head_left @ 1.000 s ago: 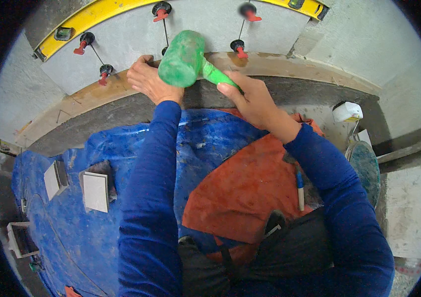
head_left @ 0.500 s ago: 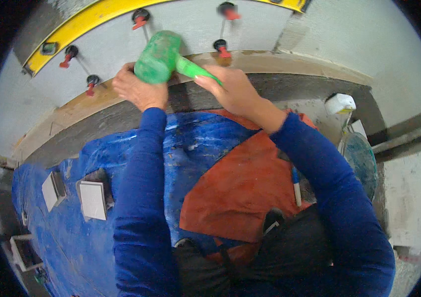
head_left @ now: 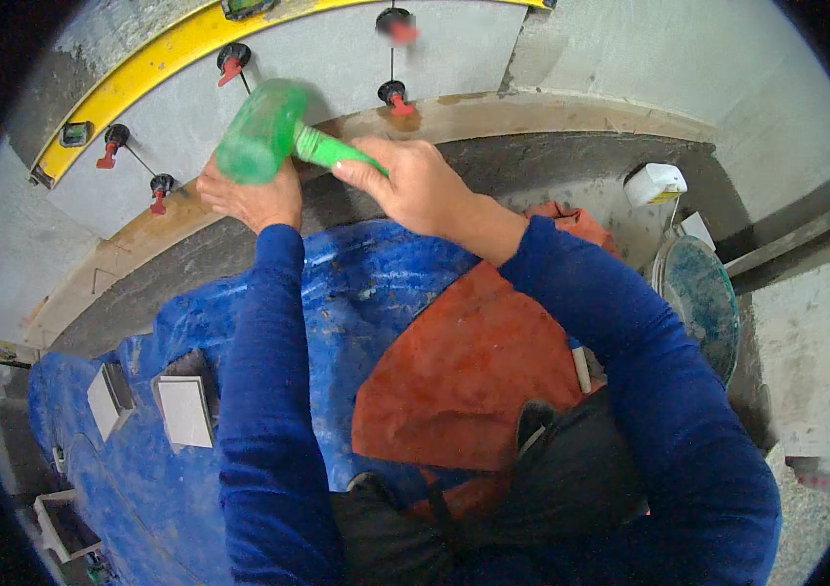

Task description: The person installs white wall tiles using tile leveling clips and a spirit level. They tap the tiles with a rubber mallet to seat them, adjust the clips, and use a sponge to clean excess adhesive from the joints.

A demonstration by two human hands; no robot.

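Observation:
My right hand (head_left: 425, 190) grips the green handle of a mallet (head_left: 263, 132). Its bulky head, blurred by motion, is up by the wall, in front of my left hand. My left hand (head_left: 263, 200) is by the wooden strip (head_left: 156, 195) under a large pale tile (head_left: 322, 78); its visible fingers are bent, and the mallet head hides the rest. Whatever those fingers hold, if anything, is hidden. Black round fittings with red levers, such as one (head_left: 231, 63) just above the mallet, sit on the tile in pairs across dark seams.
A yellow spirit level (head_left: 156, 59) lies along the tile's upper part. Blue sheeting (head_left: 170, 498) and a red-orange cloth (head_left: 464, 371) cover the floor. Small white tile pieces (head_left: 185, 410) rest at left. To the right are a bucket (head_left: 698, 303) and a white container (head_left: 656, 184).
The whole scene has shifted slightly left in view as my head moved. Both hands stay by the wooden strip, and the mallet head still overlaps my left hand.

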